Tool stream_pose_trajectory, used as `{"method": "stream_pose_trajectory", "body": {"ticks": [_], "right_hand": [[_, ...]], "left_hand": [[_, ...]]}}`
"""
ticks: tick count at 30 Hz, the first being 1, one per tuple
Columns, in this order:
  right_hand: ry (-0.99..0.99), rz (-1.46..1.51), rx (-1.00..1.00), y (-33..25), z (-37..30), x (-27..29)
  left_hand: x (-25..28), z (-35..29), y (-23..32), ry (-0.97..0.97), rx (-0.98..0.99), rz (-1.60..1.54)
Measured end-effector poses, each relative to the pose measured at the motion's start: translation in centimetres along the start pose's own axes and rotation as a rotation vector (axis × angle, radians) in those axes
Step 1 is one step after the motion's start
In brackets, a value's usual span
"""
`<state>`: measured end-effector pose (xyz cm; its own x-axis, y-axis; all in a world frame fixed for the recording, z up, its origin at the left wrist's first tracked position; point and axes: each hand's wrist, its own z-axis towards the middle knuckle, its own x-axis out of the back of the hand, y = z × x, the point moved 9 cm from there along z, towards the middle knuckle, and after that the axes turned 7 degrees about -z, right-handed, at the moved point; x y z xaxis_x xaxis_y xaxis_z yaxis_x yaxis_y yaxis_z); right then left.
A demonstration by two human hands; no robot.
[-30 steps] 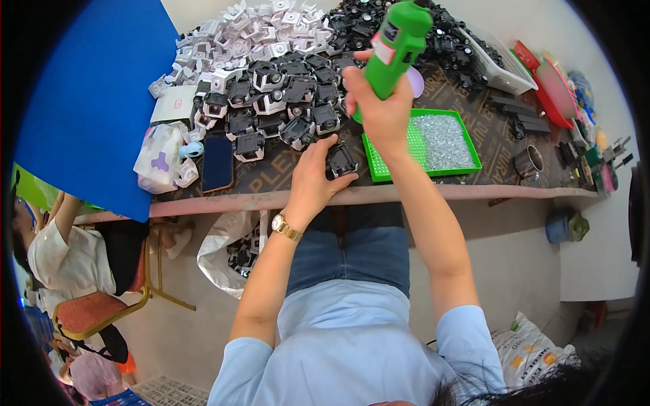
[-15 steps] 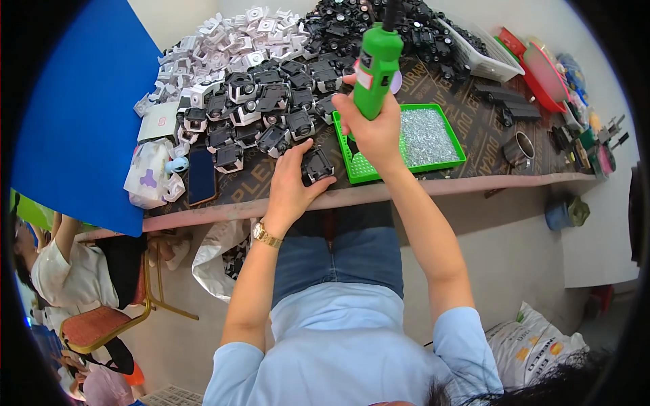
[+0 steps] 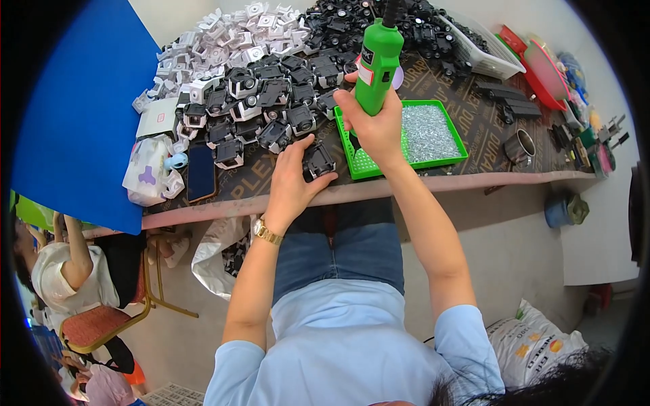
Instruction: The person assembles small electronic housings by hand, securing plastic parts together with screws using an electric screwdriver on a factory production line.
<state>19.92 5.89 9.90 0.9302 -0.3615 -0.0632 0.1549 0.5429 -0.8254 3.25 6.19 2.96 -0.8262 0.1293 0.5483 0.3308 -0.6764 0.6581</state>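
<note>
My right hand is wrapped round a green electric screwdriver, held upright with its cord at the top. The tool's lower end is hidden by the hand, over the left part of a green tray. Small silver screws fill the tray's right part; on its left a perforated green surface shows. Near the table's front edge, my left hand grips a small black toy car body between thumb and fingers. Beyond it lie several black-and-white toy car assemblies, close to my left fingertips.
White plastic parts are heaped at the back left, black parts at the back right beside a white basket. A phone lies left, a metal cup right. A blue panel borders the table; another person sits beyond it.
Hands, screwdriver and toy car body stay nearly in place; the screwdriver has tilted slightly. At the far left, the other person's arm has shifted.
</note>
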Motion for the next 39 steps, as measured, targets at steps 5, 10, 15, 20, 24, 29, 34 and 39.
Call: {"method": "stream_pose_trajectory", "body": {"ticks": [5, 10, 15, 20, 24, 29, 34, 39], "right_hand": [[0.011, 0.006, -0.029, 0.1, -0.2, -0.1], [-0.006, -0.068, -0.002, 0.7, -0.1, -0.1], [-0.013, -0.021, 0.034, 0.0, -0.1, -0.2], [0.01, 0.036, 0.093, -3.1, 1.0, 0.1], [0.054, 0.082, 0.138, -4.3, 1.7, -0.5], [0.012, 0.197, 0.134, -3.5, 2.3, -3.8], [-0.004, 0.091, 0.138, -2.4, 1.8, -5.2], [-0.118, 0.106, 0.009, -0.4, 2.2, -6.2]], "left_hand": [[0.0, 0.0, -0.1, 0.001, 0.002, 0.001], [0.0, 0.0, 0.0, -0.002, 0.013, 0.002], [-0.1, 0.0, -0.1, -0.01, 0.02, 0.008], [0.1, -0.1, -0.2, -0.01, 0.023, 0.012], [0.0, 0.0, -0.1, 0.001, -0.008, 0.003], [-0.1, 0.2, -0.2, -0.002, -0.011, -0.02], [-0.1, 0.2, -0.8, -0.007, 0.008, -0.029], [-1.0, 0.3, -0.7, -0.062, 0.062, 0.009]]}}
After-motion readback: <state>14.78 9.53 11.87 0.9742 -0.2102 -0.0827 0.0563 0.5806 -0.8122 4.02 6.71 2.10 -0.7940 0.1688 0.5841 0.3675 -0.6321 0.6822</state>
